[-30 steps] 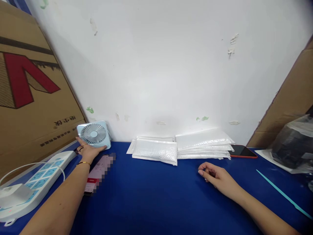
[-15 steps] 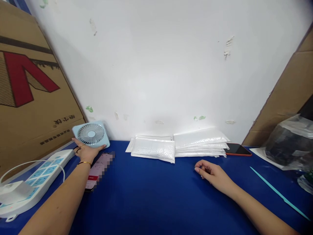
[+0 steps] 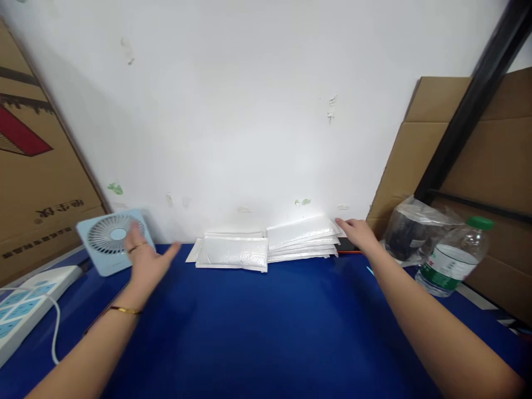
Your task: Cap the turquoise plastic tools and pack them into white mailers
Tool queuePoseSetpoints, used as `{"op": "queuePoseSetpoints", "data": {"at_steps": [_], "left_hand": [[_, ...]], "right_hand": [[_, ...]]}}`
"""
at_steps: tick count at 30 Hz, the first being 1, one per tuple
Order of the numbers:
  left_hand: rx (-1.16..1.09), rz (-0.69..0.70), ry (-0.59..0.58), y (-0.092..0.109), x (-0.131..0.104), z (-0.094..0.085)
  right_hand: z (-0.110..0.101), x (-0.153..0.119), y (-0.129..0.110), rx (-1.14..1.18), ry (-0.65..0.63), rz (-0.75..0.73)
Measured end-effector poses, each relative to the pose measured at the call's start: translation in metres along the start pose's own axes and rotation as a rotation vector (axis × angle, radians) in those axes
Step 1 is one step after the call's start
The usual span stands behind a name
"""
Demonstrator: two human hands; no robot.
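My left hand [image 3: 145,257] hovers in front of the light blue square fan [image 3: 111,235], blurred, with its fingers spread and nothing in them. The fan leans back against the wall and the carton. At the far right end of a stack of white padded mailers [image 3: 301,233] is my right hand [image 3: 361,234]. One fingertip reaches the corner of the top mailers. Its other fingers are hidden, so a grip cannot be made out. A second, lower pile of white padded mailers [image 3: 233,252] lies left of that stack.
A dark phone with a red edge [image 3: 349,249] lies partly under my right hand. To the right stand a plastic-wrapped dark object [image 3: 409,230] and a water bottle [image 3: 451,260] with a green cap. A white power strip [image 3: 31,307] lies at left, beside a printed carton [image 3: 37,183].
My left hand has let go of the fan, which now sits turned. My right hand has moved from the tabletop to the mailer stack's right end. The view has swung right.
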State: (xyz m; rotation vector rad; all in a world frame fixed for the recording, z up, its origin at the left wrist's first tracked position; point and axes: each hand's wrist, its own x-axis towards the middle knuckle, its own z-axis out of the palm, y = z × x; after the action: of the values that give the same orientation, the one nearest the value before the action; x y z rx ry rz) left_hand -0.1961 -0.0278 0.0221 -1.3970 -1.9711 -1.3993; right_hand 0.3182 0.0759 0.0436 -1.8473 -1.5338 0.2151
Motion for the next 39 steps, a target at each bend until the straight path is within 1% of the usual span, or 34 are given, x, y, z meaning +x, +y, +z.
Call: {"op": "queuePoseSetpoints", "data": {"at_steps": [1,2,3,5,7,9,11,13,15,16,17,19,21,22,23,25,26,27,29,31,33,35,37,38,39], "left_hand": [[-0.094,0.081,-0.057,0.02,-0.014,0.004],[-0.198,0.137,-0.147,0.04,-0.03,0.009],[-0.303,0.155,-0.243,0.058,-0.047,0.013],[-0.487,0.108,-0.448,0.09,-0.081,0.021],[-0.647,-0.008,-0.622,0.114,-0.111,0.028],[-0.793,-0.177,-0.79,0.132,-0.132,0.033],[-0.911,-0.382,-0.919,0.144,-0.143,0.038],[-0.982,-0.562,-0.989,0.151,-0.145,0.047],[-1.025,-0.704,-0.986,0.153,-0.14,0.059],[-1.024,-0.738,-0.953,0.153,-0.136,0.066],[-0.998,-0.746,-0.903,0.152,-0.131,0.072],[-0.893,-0.703,-0.791,0.147,-0.124,0.081],[-0.807,-0.65,-0.717,0.14,-0.118,0.083],[-0.749,-0.56,-0.7,0.136,-0.116,0.082],[-0.665,-0.42,-0.684,0.13,-0.114,0.079],[-0.35,0.014,-0.635,0.118,-0.108,0.073],[-0.168,0.198,-0.607,0.11,-0.104,0.071],[-0.008,0.314,-0.598,0.103,-0.098,0.071],[0.189,0.424,-0.643,0.088,-0.084,0.072],[0.242,0.493,-0.676,0.076,-0.068,0.078],[0.214,0.508,-0.678,0.068,-0.054,0.084],[0.128,0.415,-0.693,0.07,-0.047,0.087],[-0.051,0.244,-0.67,0.083,-0.05,0.082],[-0.181,0.144,-0.643,0.095,-0.056,0.076],[-0.339,0.05,-0.589,0.109,-0.064,0.067]], "right_hand": [[0.001,0.01,-0.001,0.007,-0.049,0.024],[0.002,0.017,-0.003,0.015,-0.088,0.04],[0.004,0.022,-0.006,0.021,-0.11,0.045],[0.006,0.026,-0.015,0.025,-0.095,0.026],[0.003,0.027,-0.026,0.02,-0.048,-0.013],[-0.007,0.025,-0.041,0.016,0.035,-0.065],[-0.021,0.021,-0.058,-0.002,0.144,-0.143],[-0.038,0.015,-0.075,-0.061,0.264,-0.266],[-0.057,0.006,-0.09,-0.144,0.35,-0.397],[-0.065,0.001,-0.096,-0.173,0.367,-0.447],[-0.073,-0.003,-0.1,-0.189,0.368,-0.481],[-0.086,-0.012,-0.105,-0.193,0.348,-0.526],[-0.095,-0.021,-0.106,-0.182,0.304,-0.545],[-0.098,-0.026,-0.105,-0.178,0.272,-0.549],[-0.101,-0.031,-0.104,-0.176,0.232,-0.551],[-0.106,-0.041,-0.103,-0.172,0.146,-0.566],[-0.109,-0.046,-0.103,-0.171,0.102,-0.581],[-0.111,-0.051,-0.103,-0.17,0.059,-0.599],[-0.115,-0.062,-0.103,-0.169,-0.023,-0.635],[-0.118,-0.071,-0.104,-0.165,-0.083,-0.661],[-0.118,-0.079,-0.106,-0.155,-0.096,-0.679],[-0.116,-0.084,-0.11,-0.135,-0.062,-0.698],[-0.111,-0.087,-0.115,-0.099,0.007,-0.702],[-0.108,-0.089,-0.118,-0.072,0.057,-0.693],[-0.105,-0.091,-0.12,-0.038,0.119,-0.679]]}}
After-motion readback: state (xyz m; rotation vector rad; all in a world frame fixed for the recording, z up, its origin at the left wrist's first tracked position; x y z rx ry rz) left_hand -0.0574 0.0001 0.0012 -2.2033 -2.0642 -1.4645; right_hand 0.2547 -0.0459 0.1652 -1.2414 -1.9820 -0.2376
